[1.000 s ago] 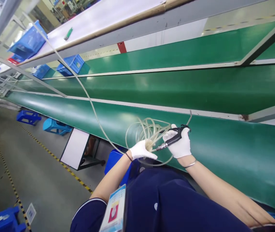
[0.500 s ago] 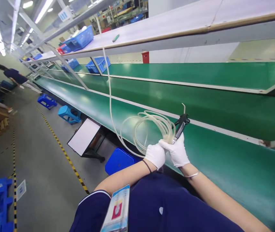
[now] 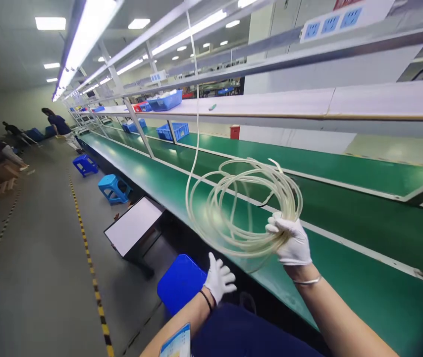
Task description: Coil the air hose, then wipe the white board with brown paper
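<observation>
A coil of clear, pale hose [image 3: 244, 243] hangs in several loops from my right hand [image 3: 293, 240], whose gloved fingers are wrapped round it. One length of the hose runs up from the coil to the overhead rail at the upper left. Behind the loops, the black air blow gun is mostly hidden; only small dark bits show there. My left hand [image 3: 219, 280], also in a white glove, is held apart from the coil with its fingers spread and nothing in them. It is over the floor beside the blue stool [image 3: 182, 283].
The long green workbench [image 3: 167, 191] stretches away to the left. Above it runs a white shelf [image 3: 271, 105] with a blue basket [image 3: 165, 100]. A small white-topped table [image 3: 135, 225] and a light-blue stool [image 3: 114, 188] stand alongside. A person [image 3: 59, 124] is farther down the aisle.
My left hand has let go and moved down and left, its fingers now spread. My right hand has lifted the hose coil, which hangs in wider loops. The view has tipped upward.
</observation>
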Action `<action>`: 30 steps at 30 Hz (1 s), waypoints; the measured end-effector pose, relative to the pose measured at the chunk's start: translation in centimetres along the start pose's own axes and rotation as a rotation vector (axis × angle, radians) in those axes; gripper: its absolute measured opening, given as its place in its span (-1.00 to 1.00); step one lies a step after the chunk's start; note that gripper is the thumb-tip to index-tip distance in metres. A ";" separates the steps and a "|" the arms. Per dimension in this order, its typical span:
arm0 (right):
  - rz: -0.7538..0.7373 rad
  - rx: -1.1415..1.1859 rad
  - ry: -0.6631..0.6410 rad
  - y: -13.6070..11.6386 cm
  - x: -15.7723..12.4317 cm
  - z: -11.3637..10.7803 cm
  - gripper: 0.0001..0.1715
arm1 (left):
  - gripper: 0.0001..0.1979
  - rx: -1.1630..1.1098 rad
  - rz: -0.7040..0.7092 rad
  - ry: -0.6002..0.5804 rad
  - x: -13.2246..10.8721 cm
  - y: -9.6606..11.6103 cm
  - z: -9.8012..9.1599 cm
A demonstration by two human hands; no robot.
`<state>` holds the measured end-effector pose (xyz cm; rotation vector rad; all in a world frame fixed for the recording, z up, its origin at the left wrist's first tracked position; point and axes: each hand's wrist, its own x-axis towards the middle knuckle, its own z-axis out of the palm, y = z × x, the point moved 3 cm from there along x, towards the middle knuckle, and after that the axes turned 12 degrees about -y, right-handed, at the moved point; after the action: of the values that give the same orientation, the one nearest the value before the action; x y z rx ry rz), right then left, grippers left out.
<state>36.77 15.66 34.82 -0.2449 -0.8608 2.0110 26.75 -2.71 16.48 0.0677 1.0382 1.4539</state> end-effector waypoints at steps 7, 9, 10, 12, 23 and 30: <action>0.161 0.163 -0.156 -0.1 -2.4 3.4 -0.59 | -0.32 -0.479 0.252 -0.435 0.7 13.0 4.9; 0.094 0.040 -0.116 -0.4 -1.8 2.5 -0.56 | -0.28 -0.443 0.278 -0.484 -1.2 17.7 5.7; 0.044 -0.028 -0.094 -0.6 -1.2 2.1 -0.52 | -0.23 -0.401 0.298 -0.531 -2.2 19.6 6.1; -0.060 -0.129 -0.064 -1.3 0.7 1.5 -0.44 | -0.13 -0.323 0.368 -0.605 -4.2 22.5 7.1; -0.132 -0.375 -0.203 -9.7 17.1 2.3 -0.14 | -0.47 0.448 0.779 -0.271 2.1 33.2 18.2; -0.043 -0.769 -0.076 -16.4 26.6 -1.1 -0.27 | -0.84 0.941 0.645 -0.042 14.4 36.7 25.7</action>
<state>33.04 43.33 48.91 -0.5707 -1.6469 1.5728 11.01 30.04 46.36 1.1889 1.6793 1.3668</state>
